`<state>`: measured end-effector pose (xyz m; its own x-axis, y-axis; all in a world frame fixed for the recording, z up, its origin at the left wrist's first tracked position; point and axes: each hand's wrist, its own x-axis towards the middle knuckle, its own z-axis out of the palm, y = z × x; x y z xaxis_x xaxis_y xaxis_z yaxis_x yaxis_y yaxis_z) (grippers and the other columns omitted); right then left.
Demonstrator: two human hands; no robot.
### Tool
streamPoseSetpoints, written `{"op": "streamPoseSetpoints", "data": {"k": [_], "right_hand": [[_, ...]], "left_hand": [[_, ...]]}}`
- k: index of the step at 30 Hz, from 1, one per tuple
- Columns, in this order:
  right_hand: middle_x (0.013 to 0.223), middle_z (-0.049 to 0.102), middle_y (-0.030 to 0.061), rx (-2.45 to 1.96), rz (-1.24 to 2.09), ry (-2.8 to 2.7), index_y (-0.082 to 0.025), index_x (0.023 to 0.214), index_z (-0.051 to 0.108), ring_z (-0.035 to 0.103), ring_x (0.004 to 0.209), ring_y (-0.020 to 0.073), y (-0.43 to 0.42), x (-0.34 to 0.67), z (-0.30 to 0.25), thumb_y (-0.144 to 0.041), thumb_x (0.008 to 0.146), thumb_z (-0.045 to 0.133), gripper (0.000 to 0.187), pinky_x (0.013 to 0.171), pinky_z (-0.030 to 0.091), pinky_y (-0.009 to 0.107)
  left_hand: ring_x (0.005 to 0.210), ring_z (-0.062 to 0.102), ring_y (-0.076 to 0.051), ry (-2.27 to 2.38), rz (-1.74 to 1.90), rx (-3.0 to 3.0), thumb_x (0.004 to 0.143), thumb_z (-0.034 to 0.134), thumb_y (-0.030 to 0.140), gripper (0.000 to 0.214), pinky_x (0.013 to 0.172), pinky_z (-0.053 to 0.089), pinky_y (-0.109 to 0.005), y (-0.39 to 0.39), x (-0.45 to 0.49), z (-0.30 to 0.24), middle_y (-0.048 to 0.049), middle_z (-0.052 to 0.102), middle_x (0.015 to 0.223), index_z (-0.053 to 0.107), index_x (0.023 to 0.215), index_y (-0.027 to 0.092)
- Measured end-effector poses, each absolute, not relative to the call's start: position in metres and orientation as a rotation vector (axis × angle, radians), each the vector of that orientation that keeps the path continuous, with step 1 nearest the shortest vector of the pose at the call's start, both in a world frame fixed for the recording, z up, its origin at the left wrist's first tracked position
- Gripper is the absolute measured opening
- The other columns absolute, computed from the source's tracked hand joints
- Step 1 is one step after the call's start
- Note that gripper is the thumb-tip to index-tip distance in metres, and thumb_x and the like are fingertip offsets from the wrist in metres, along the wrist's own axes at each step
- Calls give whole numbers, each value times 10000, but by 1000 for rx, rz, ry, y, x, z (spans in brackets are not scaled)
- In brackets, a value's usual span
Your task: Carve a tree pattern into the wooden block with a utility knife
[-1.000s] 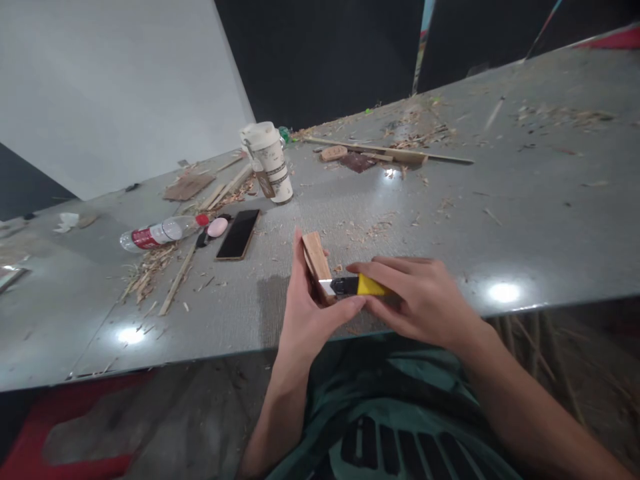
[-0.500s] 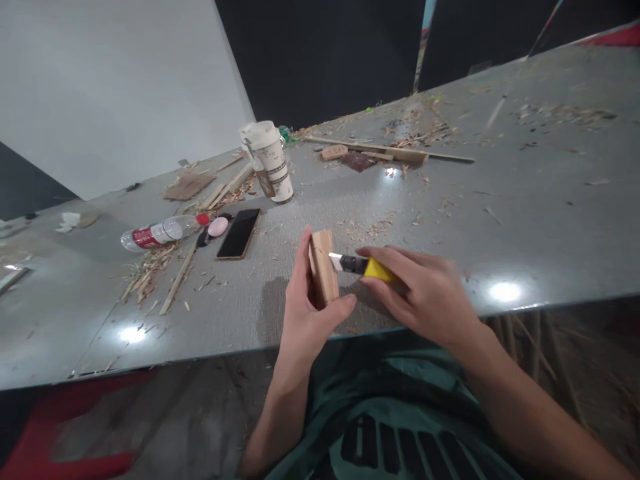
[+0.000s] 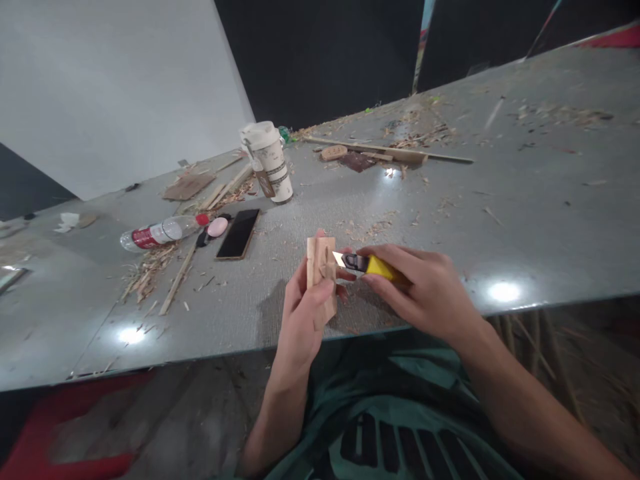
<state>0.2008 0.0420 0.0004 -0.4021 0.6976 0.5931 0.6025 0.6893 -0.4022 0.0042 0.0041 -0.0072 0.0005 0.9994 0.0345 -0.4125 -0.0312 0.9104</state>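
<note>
My left hand (image 3: 300,320) grips a small wooden block (image 3: 321,260), thumb across its front and fingers behind it. The block stands roughly upright above the table's near edge, its face showing grooves or cut marks. In my right hand (image 3: 425,283) is a yellow utility knife (image 3: 381,268), held by its handle. Its short pale blade points left, with the tip close to the block's right edge; whether it touches the wood I cannot tell.
A grey table (image 3: 310,213) carries a phone (image 3: 239,234), a lidded cup (image 3: 270,163), a bottle lying on its side (image 3: 160,233) and a pink round object (image 3: 217,227). Wood strips (image 3: 390,151) and scattered shavings (image 3: 150,270) lie around.
The wooden block has been turned in my left hand, so a broader face shows, and the left thumb has moved onto it. The knife has barely moved.
</note>
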Motion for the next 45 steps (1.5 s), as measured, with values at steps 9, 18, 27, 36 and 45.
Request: {"op": "streamPoseSetpoints", "data": {"k": [9, 18, 27, 36, 45], "right_hand": [[1018, 814, 51, -1005, 151, -2141, -215, 1237, 693, 751, 787, 193, 42, 201, 1, -464, 1111, 533, 322, 660, 485, 319], [1040, 818, 46, -1011, 164, -2143, -206, 1267, 700, 742, 772, 185, 43, 203, -2, -442, 1093, 573, 320, 667, 490, 315], [1026, 811, 46, -938, 222, -2180, -203, 1263, 699, 729, 758, 171, 42, 204, 0, -433, 1096, 570, 312, 666, 478, 297], [922, 747, 29, -753, 295, -2292, -170, 1229, 709, 645, 724, 140, 43, 203, 2, -415, 1091, 584, 308, 655, 431, 282], [864, 708, 18, -712, 337, -2314, -174, 1198, 713, 614, 694, 140, 43, 204, 1, -440, 1096, 569, 319, 638, 387, 289]], "left_hand": [[1035, 768, -257, 802, 1424, 814, 1038, 551, 632, 689, 870, 646, -376, 7, 6, -4, -106, 771, 1249, 516, 1618, 261], [788, 643, -123, 729, 1437, 695, 1013, 678, 547, 594, 700, 558, -218, 9, 4, -2, -49, 702, 998, 626, 1526, 252], [788, 638, -104, 746, 1481, 604, 996, 744, 465, 563, 755, 581, -220, 11, 2, -4, -45, 705, 1071, 629, 1521, 297], [910, 689, -135, 788, 1528, 640, 1030, 687, 362, 477, 863, 573, -240, 12, 3, -3, -37, 733, 1069, 647, 1503, 313], [962, 697, -132, 816, 1560, 768, 1008, 736, 406, 479, 829, 567, -227, 12, 2, -10, -49, 699, 1396, 665, 1481, 375]]}}
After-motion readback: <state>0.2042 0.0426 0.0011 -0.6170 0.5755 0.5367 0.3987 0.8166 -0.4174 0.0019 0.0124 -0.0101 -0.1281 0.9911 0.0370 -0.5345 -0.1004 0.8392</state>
